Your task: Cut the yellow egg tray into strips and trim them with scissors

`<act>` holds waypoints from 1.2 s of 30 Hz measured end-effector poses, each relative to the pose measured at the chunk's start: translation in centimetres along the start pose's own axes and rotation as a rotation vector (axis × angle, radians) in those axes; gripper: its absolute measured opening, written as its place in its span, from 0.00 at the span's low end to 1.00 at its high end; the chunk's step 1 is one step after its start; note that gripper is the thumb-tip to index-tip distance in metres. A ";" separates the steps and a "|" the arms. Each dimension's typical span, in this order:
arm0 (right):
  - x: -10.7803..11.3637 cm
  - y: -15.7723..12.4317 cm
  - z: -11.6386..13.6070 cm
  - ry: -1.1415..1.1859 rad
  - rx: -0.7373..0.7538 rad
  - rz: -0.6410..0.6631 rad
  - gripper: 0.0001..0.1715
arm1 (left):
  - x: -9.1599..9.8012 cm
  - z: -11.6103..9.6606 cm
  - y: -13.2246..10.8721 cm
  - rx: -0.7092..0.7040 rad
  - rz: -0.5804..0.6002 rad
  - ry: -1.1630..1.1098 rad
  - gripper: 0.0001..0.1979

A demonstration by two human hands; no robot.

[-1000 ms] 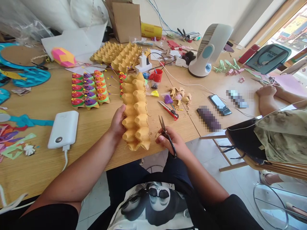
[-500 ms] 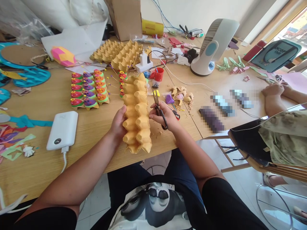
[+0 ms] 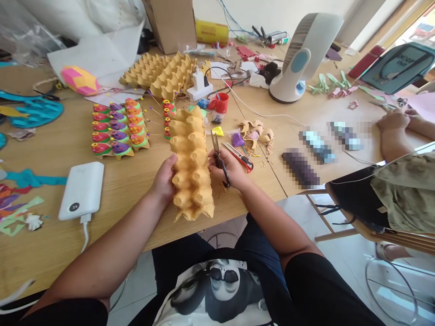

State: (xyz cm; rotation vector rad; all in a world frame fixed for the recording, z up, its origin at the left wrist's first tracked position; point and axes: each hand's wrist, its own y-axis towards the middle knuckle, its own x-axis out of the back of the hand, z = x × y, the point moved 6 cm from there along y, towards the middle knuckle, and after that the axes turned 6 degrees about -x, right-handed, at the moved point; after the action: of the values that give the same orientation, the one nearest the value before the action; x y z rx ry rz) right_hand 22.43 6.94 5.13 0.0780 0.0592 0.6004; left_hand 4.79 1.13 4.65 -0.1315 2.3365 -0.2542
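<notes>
Head view: my left hand (image 3: 163,179) grips the egg-carton strip (image 3: 192,167) by its left side, over the desk (image 3: 122,181). My right hand (image 3: 235,170) grips the scissors (image 3: 218,155) beside the strip's right edge. Step, as judged: bracing the strip; the next move calls for careful blade alignment.

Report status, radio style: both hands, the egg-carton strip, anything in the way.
Left hand gripping egg-carton strip. Right hand holding scissors at strip's right edge. Strip's bumps facing camera. Utility knife on table beside right hand, possibly in the way.
</notes>
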 end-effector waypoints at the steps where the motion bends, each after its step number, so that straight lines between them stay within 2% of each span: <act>1: 0.0 0.0 0.0 -0.047 0.023 -0.025 0.21 | 0.1 0.0 0.1 -0.004 -0.018 -0.008 0.20; 6: 0.1 -0.4 0.7 -0.404 0.128 -0.136 0.14 | 0.2 0.3 0.2 0.015 -0.008 -0.043 0.23; 11: 0.1 -0.8 1.1 -0.603 0.160 -0.124 0.20 | 0.0 0.2 0.1 0.027 -0.020 -0.050 0.21; 17: 0.1 -0.8 1.4 -0.648 0.223 -0.134 0.24 | -0.3 0.1 0.0 0.040 -0.006 -0.049 0.20; 20: 1.0 -0.7 1.4 -0.650 0.195 -0.223 0.24 | -0.1 -0.4 -0.2 0.006 -0.067 -0.010 0.18; 23: 1.7 -0.8 1.8 -0.576 0.202 -0.292 0.19 | -0.1 -0.8 -0.2 -0.021 -0.106 0.008 0.18; 27: 1.2 -0.9 1.9 -0.529 0.188 -0.238 0.13 | -0.1 -0.9 0.0 -0.014 -0.081 -0.022 0.17; 32: 0.5 -0.8 1.8 -0.531 0.125 -0.170 0.11 | 0.0 -1.1 0.2 -0.034 -0.085 -0.020 0.19; 36: 0.3 -0.9 1.8 -0.519 0.120 -0.118 0.10 | -0.5 -1.1 0.1 -0.005 -0.111 -0.028 0.21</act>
State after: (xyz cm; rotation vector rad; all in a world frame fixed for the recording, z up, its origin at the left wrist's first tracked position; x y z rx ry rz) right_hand 23.31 6.29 6.87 0.3419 -0.4008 0.4435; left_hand 4.37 1.42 5.70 -0.2657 2.3054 -0.2992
